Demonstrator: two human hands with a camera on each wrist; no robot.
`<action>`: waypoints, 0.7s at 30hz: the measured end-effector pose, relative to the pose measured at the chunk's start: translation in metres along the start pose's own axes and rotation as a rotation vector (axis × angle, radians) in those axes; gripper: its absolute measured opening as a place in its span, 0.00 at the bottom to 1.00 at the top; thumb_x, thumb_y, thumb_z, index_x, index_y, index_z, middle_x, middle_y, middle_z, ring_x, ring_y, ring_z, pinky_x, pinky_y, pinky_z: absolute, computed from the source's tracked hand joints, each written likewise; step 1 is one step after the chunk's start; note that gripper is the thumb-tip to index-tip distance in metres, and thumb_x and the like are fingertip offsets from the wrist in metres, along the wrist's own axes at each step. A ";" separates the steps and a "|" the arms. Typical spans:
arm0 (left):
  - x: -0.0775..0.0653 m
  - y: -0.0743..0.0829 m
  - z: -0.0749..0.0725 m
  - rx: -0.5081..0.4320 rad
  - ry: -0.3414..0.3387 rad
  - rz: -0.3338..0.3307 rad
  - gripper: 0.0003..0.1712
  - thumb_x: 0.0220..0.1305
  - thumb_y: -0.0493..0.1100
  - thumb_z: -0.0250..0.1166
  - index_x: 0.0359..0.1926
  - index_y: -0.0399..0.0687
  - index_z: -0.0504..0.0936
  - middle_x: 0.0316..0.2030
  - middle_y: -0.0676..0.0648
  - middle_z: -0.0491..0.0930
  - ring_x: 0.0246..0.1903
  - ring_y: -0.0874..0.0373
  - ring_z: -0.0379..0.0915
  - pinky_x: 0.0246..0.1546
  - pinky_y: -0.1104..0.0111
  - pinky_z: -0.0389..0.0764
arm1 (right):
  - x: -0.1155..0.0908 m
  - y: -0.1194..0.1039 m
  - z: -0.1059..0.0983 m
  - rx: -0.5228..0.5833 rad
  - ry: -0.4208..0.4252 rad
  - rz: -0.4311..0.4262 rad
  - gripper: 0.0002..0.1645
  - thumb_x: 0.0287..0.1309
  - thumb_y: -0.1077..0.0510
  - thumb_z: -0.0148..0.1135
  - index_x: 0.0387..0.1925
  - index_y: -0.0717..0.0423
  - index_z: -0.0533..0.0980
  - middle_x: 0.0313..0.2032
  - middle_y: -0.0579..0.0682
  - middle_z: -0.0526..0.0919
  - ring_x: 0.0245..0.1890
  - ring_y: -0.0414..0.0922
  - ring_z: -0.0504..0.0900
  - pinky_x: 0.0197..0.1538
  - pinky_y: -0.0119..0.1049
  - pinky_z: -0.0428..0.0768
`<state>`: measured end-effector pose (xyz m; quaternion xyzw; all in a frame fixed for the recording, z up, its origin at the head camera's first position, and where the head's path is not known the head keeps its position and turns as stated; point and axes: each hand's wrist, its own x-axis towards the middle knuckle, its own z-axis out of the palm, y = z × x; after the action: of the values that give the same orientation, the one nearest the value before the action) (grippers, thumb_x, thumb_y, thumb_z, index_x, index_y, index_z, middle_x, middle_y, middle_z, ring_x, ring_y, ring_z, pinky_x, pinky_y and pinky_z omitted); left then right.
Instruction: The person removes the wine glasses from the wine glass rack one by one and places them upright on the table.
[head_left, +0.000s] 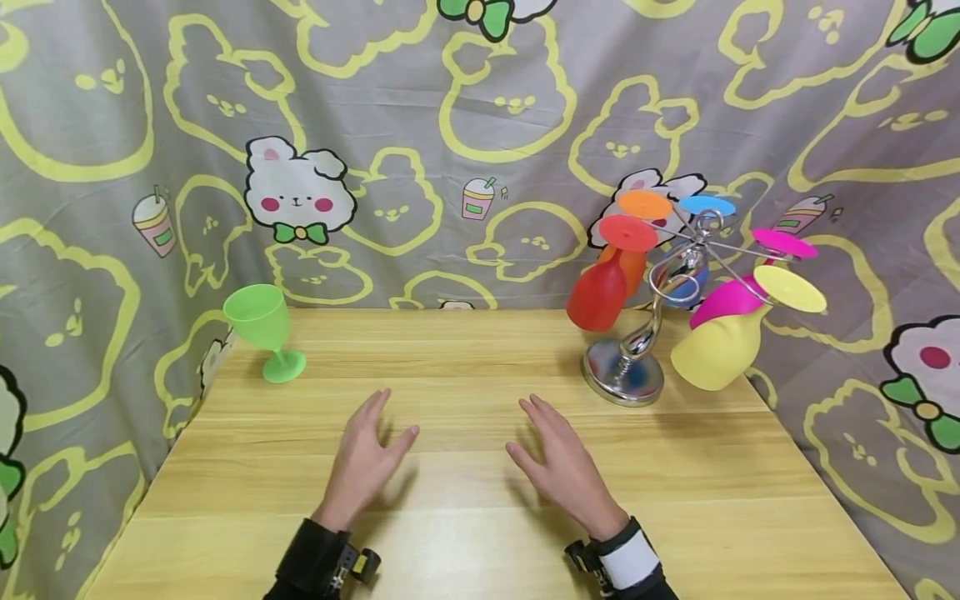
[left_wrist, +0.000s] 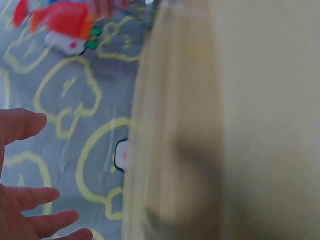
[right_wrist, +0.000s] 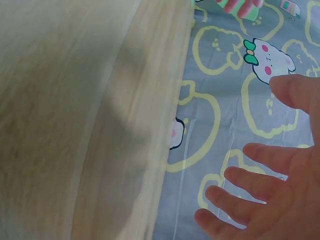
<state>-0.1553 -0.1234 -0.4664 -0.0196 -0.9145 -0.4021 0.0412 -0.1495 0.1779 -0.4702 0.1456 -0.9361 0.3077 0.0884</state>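
Note:
Over the middle of the wooden table, my left hand (head_left: 365, 457) holds nothing, its fingers extended and thumb apart. Opposite it, my right hand (head_left: 561, 460) hovers in a similar pose, palm facing the left one. A green plastic goblet (head_left: 258, 318) stands upright at the back left, beyond my left hand. At the back right rises a chrome glass rack (head_left: 624, 371), nearer my right hand. Several goblets hang upside down from its arms, among them a red goblet (head_left: 597, 296), a yellow goblet (head_left: 718, 352) and a magenta goblet (head_left: 726, 302). Orange and blue ones are partly hidden behind.
The light wooden table (head_left: 450, 533) ends at the back against a grey curtain (head_left: 420, 108) printed with yellow outlines and white rabbits. The curtain also runs along the left and right sides. The rack's arms spread wide above the table's right rear corner.

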 end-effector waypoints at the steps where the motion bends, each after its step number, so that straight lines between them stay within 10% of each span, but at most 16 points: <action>1: -0.003 0.002 0.005 0.055 0.005 0.041 0.48 0.73 0.53 0.70 0.83 0.37 0.60 0.82 0.30 0.56 0.81 0.29 0.53 0.79 0.31 0.57 | 0.000 0.000 0.001 -0.016 -0.001 -0.004 0.43 0.70 0.47 0.72 0.79 0.59 0.69 0.78 0.67 0.68 0.77 0.68 0.69 0.76 0.69 0.71; 9: -0.018 0.015 0.029 0.377 0.045 0.251 0.45 0.74 0.60 0.65 0.80 0.38 0.67 0.79 0.29 0.64 0.80 0.27 0.57 0.79 0.33 0.62 | 0.000 0.002 0.005 -0.136 0.001 -0.056 0.46 0.70 0.43 0.71 0.80 0.58 0.67 0.79 0.68 0.67 0.79 0.70 0.66 0.78 0.69 0.68; 21: -0.023 0.027 0.041 0.510 0.004 0.277 0.47 0.76 0.66 0.59 0.81 0.41 0.66 0.79 0.29 0.64 0.80 0.28 0.57 0.79 0.33 0.62 | -0.002 0.002 0.006 -0.181 0.025 -0.094 0.46 0.69 0.44 0.72 0.79 0.60 0.67 0.78 0.68 0.69 0.77 0.69 0.68 0.77 0.67 0.70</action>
<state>-0.1328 -0.0750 -0.4766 -0.1327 -0.9745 -0.1498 0.1011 -0.1483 0.1765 -0.4763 0.1768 -0.9511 0.2192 0.1270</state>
